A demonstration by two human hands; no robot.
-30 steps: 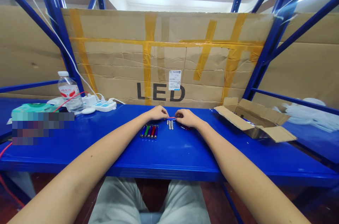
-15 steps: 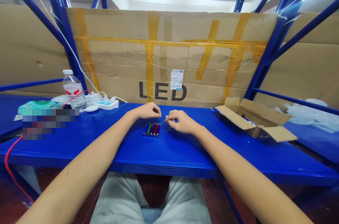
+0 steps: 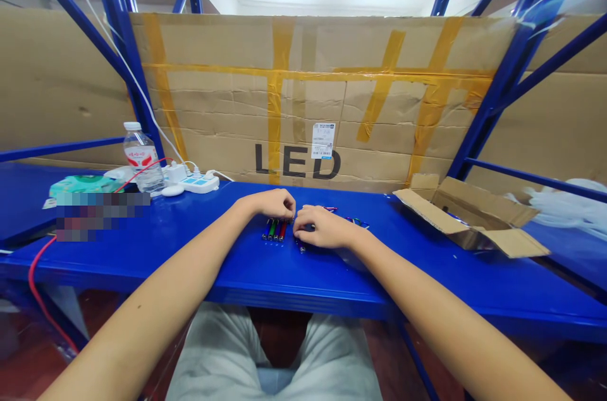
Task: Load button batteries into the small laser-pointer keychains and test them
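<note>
A row of small coloured cylinders (image 3: 275, 230), green, red and others, lies on the blue shelf top (image 3: 227, 262) in front of me. My left hand (image 3: 270, 203) rests curled just behind the row, fingertips touching its far end. My right hand (image 3: 317, 228) is curled beside the row on its right, fingers pinched on a small dark cylinder (image 3: 300, 245) whose end sticks out below. More loose coloured pieces (image 3: 355, 221) lie behind my right hand. The cluster of small silver discs is hidden.
An open cardboard box (image 3: 469, 216) sits at the right. At the left stand a water bottle (image 3: 140, 158), a white power strip (image 3: 195, 183) and a green packet (image 3: 83, 186). A taped cardboard wall marked LED (image 3: 298, 162) closes the back. White bags (image 3: 569, 205) lie far right.
Both hands came back from the far silver discs to the row of cylinders. My right hand moved left and nearer, closing on a dark cylinder. The camera shifted, so everything sits further right.
</note>
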